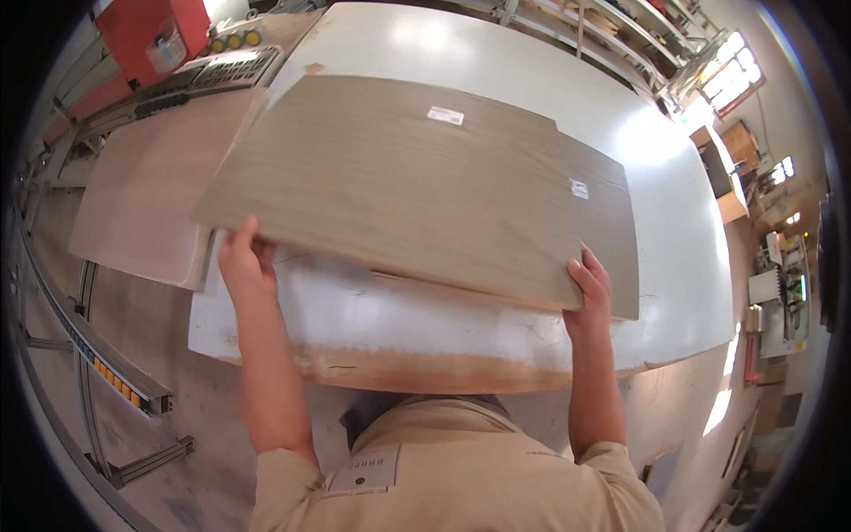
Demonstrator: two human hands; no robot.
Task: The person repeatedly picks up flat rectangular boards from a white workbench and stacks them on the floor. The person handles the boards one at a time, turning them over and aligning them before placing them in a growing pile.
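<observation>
Partly hidden, a second panel (pixel 612 217) lies beneath the board (pixel 390 186) left hand (pixel 245 259) and right hand (pixel 592 288) pinch

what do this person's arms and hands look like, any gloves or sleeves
The left hand and right hand are both ungloved, and the forearms are bare, with no watch or bracelet showing at either wrist. The shirt is tan, with short, loose sleeves of the same plain colour; no markings show on them.
</observation>
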